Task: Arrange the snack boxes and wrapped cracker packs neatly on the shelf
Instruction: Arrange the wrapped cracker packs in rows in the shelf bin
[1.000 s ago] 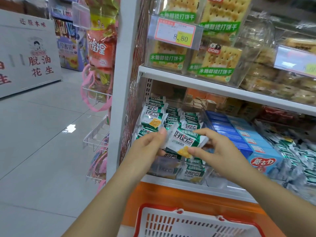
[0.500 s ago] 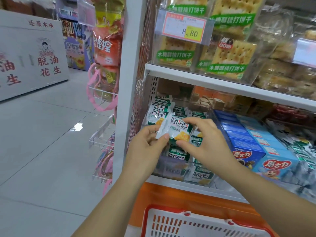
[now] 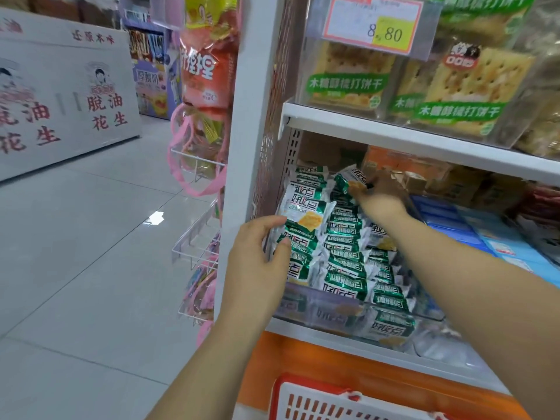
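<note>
White lower shelf (image 3: 318,330), green-and-white wrapped cracker packs (image 3: 345,237) in crowded rows behind its clear front lip (image 3: 318,307), blue snack boxes (image 3: 448,219) at their 3 o'clock, upper shelf (image 3: 394,131) at 12 o'clock bearing clear-wrapped soda crackers (image 3: 348,77)

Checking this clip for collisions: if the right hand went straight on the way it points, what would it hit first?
Probably the rearmost packs of the left row. The right hand, pinching a cracker pack, aims that way, so the held pack would touch first, though depth is unclear.
</note>
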`<state>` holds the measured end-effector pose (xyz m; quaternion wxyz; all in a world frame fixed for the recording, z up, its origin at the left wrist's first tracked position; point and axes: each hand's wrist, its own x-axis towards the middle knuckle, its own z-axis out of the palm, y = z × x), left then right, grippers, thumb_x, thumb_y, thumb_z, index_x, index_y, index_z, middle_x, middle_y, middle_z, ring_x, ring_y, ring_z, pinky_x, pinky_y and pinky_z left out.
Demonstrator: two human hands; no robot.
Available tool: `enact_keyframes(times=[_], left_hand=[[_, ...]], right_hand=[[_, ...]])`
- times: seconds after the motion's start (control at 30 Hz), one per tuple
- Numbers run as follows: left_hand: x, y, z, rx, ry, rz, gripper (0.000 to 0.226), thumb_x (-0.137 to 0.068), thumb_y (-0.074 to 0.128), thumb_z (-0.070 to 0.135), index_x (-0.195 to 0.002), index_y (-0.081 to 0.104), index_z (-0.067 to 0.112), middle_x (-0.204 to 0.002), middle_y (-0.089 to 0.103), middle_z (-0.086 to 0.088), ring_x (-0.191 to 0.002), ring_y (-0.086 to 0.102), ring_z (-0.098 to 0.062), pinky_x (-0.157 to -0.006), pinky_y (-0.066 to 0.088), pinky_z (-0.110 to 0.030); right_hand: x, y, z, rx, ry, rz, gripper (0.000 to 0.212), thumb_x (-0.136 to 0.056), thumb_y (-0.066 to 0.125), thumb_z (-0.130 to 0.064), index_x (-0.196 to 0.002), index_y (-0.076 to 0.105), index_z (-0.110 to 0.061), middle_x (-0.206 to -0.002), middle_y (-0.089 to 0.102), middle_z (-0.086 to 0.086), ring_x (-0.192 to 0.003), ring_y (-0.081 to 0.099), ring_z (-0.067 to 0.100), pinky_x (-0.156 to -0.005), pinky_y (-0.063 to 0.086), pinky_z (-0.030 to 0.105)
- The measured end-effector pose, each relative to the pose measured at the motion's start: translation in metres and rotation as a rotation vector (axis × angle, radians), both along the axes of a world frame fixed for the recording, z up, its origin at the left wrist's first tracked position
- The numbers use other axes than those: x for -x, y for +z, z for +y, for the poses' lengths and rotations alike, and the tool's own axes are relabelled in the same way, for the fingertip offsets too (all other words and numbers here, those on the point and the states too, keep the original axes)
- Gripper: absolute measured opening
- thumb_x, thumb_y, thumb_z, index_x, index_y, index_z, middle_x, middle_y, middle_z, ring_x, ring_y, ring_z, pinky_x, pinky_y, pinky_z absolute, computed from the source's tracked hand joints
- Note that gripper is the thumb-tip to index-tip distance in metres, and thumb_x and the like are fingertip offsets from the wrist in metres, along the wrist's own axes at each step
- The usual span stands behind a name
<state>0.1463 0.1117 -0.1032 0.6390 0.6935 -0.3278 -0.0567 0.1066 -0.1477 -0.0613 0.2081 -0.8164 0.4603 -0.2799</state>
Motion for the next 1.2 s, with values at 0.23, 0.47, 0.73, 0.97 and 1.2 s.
enact_keyframes(times=[0.23, 0.47, 0.73, 0.97, 1.2], left_hand=[[-0.002, -0.005, -0.006, 0.01, 0.015, -0.057, 0.027, -0.091, 0.058, 0.013, -0.111, 0.061, 0.03, -0.111, 0.048, 0.028, -0.102, 0.04, 0.026, -0.086, 0.028, 0.005], [-0.001, -0.004, -0.004, -0.012, 0.001, -0.071, 0.027, -0.091, 0.057, 0.012, -0.113, 0.061, 0.028, -0.114, 0.048, 0.023, -0.1, 0.038, 0.03, -0.087, 0.028, 0.005], [-0.001, -0.005, -0.005, -0.029, 0.01, -0.083, 0.026, -0.092, 0.057, 0.012, -0.113, 0.062, 0.026, -0.119, 0.048, 0.018, -0.101, 0.037, 0.03, -0.085, 0.027, 0.007], [0.0, -0.003, -0.003, -0.023, -0.003, -0.08, 0.025, -0.092, 0.056, 0.012, -0.112, 0.061, 0.027, -0.115, 0.046, 0.022, -0.1, 0.037, 0.03, -0.085, 0.025, 0.009], [0.018, 0.003, -0.001, -0.111, 0.038, -0.251, 0.027, -0.09, 0.057, 0.015, -0.112, 0.061, 0.031, -0.115, 0.047, 0.019, -0.115, 0.045, -0.004, -0.1, 0.036, -0.021]], right_hand=[[-0.008, -0.006, -0.001, 0.01, 0.109, 0.179, 0.038, -0.092, 0.048, -0.053, -0.103, 0.06, -0.019, -0.083, 0.064, -0.001, -0.06, 0.056, 0.017, -0.051, 0.039, 0.025], [0.047, 0.021, 0.006, 0.101, 0.349, 0.345, 0.05, -0.091, 0.058, -0.039, -0.136, 0.047, -0.02, -0.13, 0.056, 0.006, -0.101, 0.063, 0.03, -0.078, 0.05, 0.032], [0.063, 0.019, 0.0, 0.199, 0.302, 0.754, 0.051, -0.086, 0.068, -0.029, -0.132, 0.05, -0.015, -0.129, 0.057, 0.009, -0.11, 0.056, 0.025, -0.086, 0.045, 0.029], [0.062, 0.015, 0.003, 0.383, 0.189, 0.959, 0.038, -0.079, 0.068, -0.046, -0.097, 0.067, -0.014, -0.091, 0.063, 0.004, -0.083, 0.058, 0.021, -0.082, 0.049, 0.034], [0.116, 0.028, 0.044, 0.726, 0.194, 0.465, 0.035, -0.084, 0.063, -0.037, -0.111, 0.057, -0.015, -0.094, 0.065, 0.005, -0.088, 0.062, 0.029, -0.086, 0.041, 0.041]])
